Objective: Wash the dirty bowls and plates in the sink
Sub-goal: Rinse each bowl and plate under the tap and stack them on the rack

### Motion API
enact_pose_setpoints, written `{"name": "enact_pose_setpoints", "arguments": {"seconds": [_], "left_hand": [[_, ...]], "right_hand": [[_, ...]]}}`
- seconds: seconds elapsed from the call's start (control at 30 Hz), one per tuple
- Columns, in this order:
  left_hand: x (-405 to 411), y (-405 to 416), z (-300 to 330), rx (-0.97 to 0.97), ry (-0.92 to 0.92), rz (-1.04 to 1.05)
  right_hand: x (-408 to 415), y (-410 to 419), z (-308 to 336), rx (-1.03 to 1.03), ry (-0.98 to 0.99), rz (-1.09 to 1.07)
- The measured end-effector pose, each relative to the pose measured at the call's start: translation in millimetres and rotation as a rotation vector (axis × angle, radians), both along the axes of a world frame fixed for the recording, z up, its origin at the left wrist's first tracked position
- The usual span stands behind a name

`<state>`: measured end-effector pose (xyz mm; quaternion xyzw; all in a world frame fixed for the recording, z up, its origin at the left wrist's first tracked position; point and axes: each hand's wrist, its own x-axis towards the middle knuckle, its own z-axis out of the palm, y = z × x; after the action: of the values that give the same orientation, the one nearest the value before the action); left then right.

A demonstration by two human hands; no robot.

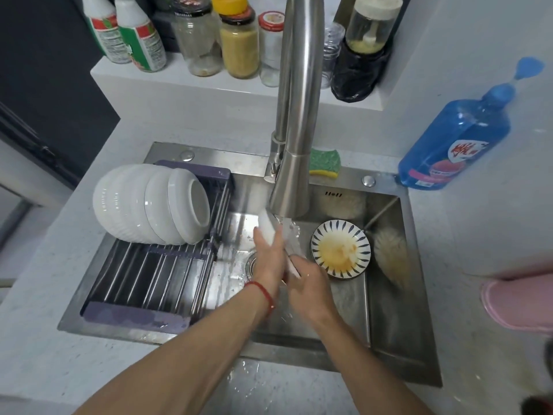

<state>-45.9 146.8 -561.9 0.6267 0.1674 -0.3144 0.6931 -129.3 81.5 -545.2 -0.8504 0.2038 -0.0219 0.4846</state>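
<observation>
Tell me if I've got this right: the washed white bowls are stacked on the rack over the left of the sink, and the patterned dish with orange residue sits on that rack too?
Not quite. The head view shows the white bowls on the rack, but the patterned dish sits on the sink floor, right of the hands, still dirty.

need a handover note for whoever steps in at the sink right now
Left hand and right hand: both grip one white dish on edge under the running faucet.
Done: white bowls stacked on their sides on the drying rack.
Left: finish rinsing this dish and rack it; then the patterned plate with orange residue, lying in the sink right of the hands.
</observation>
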Motion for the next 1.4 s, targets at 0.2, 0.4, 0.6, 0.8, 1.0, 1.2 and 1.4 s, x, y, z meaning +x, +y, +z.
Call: {"name": "enact_pose_setpoints", "arguments": {"seconds": [0.2, 0.4, 0.6, 0.8, 1.0, 1.2, 1.4], "left_hand": [[7, -5, 0, 0.515, -0.455, -0.391], [36, 22, 1, 0.459, -0.256, -0.229], [40, 45, 10, 0.064, 0.121, -0.119], [2, 30, 4, 0.338, -0.292, -0.279], [-15, 26, 11, 0.533, -0.485, -0.309], [-18, 18, 22, 0.39, -0.423, -0.166], [-12, 38, 32, 0.051, 0.009, 0.271]], "right_hand": [[0, -11, 20, 0.886, 0.003, -0.444], [-13, -39, -1, 1.346, -0.05, -0.549], [1, -46, -28, 1.11, 0.172, -0.657], [76, 1, -2, 0.174, 0.371, -0.205], [91, -3, -1, -0.057, 0.455, -0.037], [84, -14, 3, 0.188, 0.304, -0.195], [69, -54, -18, 0.545, 0.531, -0.352]]}}
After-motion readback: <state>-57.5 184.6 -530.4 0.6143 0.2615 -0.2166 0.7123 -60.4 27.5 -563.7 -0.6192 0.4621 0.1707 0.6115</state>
